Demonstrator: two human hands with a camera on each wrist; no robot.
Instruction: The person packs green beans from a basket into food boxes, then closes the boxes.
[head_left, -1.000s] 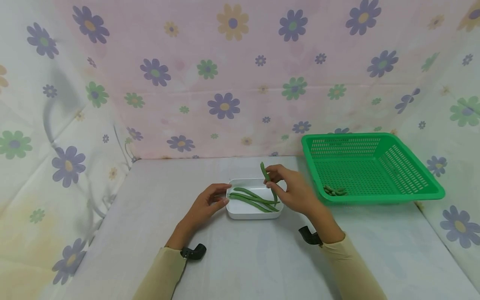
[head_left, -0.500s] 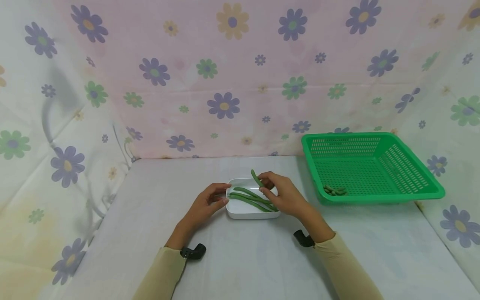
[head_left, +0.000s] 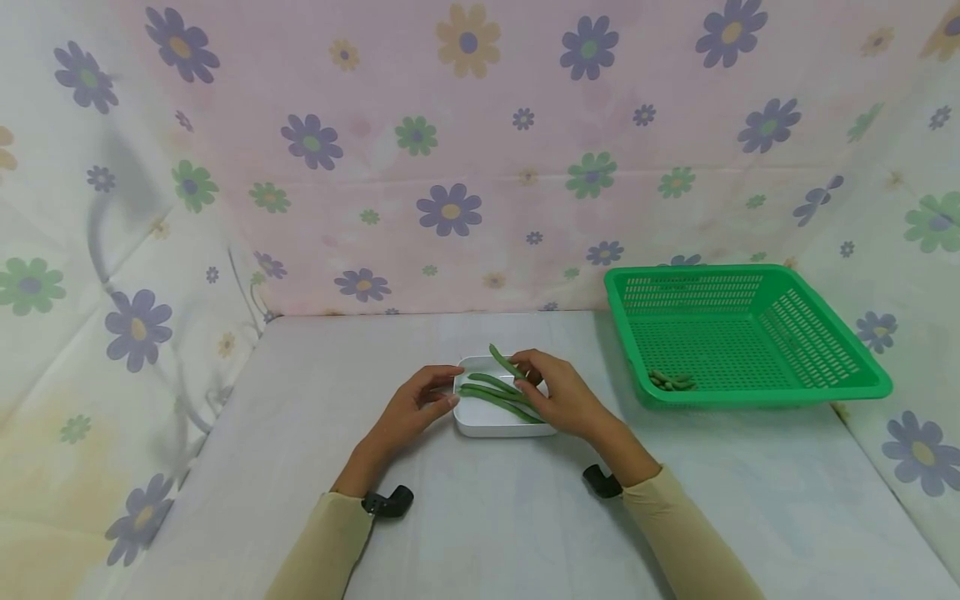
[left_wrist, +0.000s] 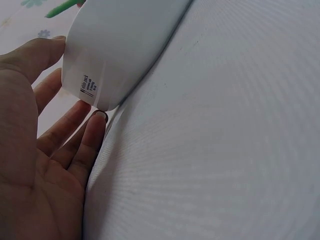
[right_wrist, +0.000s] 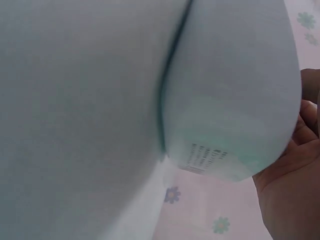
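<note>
A shallow white tray (head_left: pixel 501 431) stands on the table with several long green beans (head_left: pixel 491 397) lying in it. My left hand (head_left: pixel 408 412) rests at the tray's left end, its thumb and fingertips touching the outer wall; the left wrist view shows the fingers (left_wrist: pixel 92 140) relaxed against the printed corner. Over the tray's right side, my right hand (head_left: pixel 558 396) pinches one green bean (head_left: pixel 504 360) between thumb and fingers, its free end pointing up and left. In the right wrist view the tray wall (right_wrist: pixel 230 90) hides most of the right hand (right_wrist: pixel 295 175) and the bean.
A green slotted basket (head_left: pixel 750 398) stands at the back right, with a small heap of short green bean pieces (head_left: pixel 670 382) in its near left corner. White cloth (head_left: pixel 337 358) covers the table. Flowered curtains (head_left: pixel 450 275) hang behind and at both sides.
My right hand has moved left and slightly toward me with its green bean, from the tray's right edge to over the tray. The bean tilts more to the left. My left hand has stayed put.
</note>
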